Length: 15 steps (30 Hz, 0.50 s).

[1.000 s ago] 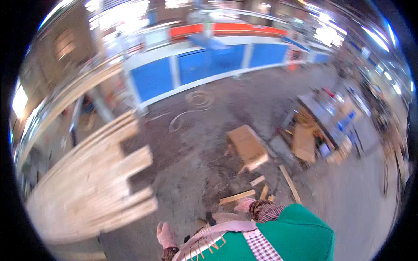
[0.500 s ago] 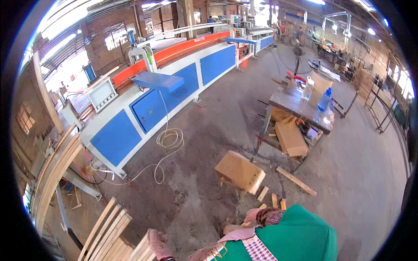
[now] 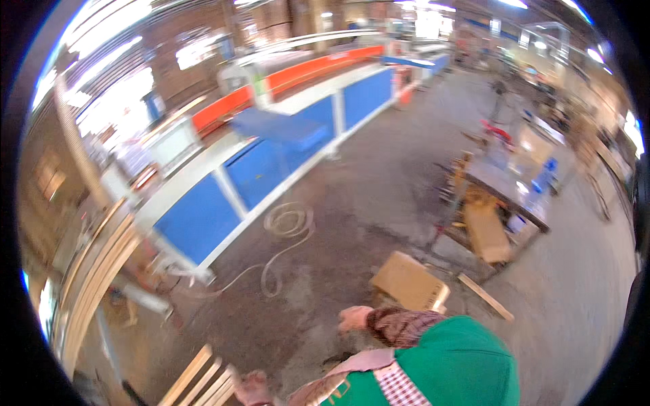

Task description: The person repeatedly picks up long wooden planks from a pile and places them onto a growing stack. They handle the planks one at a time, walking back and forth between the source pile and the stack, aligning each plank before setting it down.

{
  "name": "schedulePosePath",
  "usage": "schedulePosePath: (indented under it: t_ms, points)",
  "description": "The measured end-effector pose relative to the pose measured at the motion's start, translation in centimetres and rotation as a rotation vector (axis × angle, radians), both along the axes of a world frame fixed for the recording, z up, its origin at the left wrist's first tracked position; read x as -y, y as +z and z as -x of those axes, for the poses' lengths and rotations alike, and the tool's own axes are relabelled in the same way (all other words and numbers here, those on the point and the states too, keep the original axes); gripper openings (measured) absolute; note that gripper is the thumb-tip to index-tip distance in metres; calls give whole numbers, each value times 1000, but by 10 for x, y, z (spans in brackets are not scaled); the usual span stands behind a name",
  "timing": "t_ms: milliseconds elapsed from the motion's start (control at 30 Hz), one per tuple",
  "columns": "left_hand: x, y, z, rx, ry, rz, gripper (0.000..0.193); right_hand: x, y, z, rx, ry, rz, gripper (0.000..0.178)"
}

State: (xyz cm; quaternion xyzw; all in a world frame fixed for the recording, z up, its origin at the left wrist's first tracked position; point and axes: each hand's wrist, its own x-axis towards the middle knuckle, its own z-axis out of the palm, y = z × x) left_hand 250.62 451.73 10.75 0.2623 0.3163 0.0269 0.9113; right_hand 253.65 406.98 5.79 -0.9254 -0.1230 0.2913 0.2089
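At the lower edge, my left hand (image 3: 252, 388) is curled against the ends of pale wooden strips (image 3: 196, 384), its fingers appearing closed on the nearest one. Several of these long, narrow strips lie side by side there. My right hand (image 3: 355, 318) reaches out from a brown patterned sleeve, above the floor and left of a cardboard box (image 3: 409, 279). Motion smears its fingers, and no object shows in it. My green top and a checked strap fill the lower right and hide what lies beneath.
A long blue and white machine (image 3: 196, 220) with an orange rail runs along the left. A pale hose (image 3: 288, 220) coils on the floor. More long strips (image 3: 95, 291) stand at far left. To the right are a cluttered worktable (image 3: 497, 181) and a loose wooden piece (image 3: 486, 298).
The view has swung, so the machine, table and box sit further right. My right hand has come up and away from the small wood blocks near the box. My left hand stays by the strips.
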Motion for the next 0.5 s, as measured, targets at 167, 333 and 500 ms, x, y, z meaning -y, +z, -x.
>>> schedulePosePath:
  t_ms: [167, 333, 500]
  points:
    - [55, -13, -4, -8, -41, 167, 27, 39, -40, -70, -527, -23, -681, 28]
    - [51, 50, 24, -314, -42, -183, 50, -80, -27, -166, -1052, -606, -773, 33]
    - [54, 107, 55, -424, 18, -656, 42, -260, 32, -259, -813, 11, -698, 49]
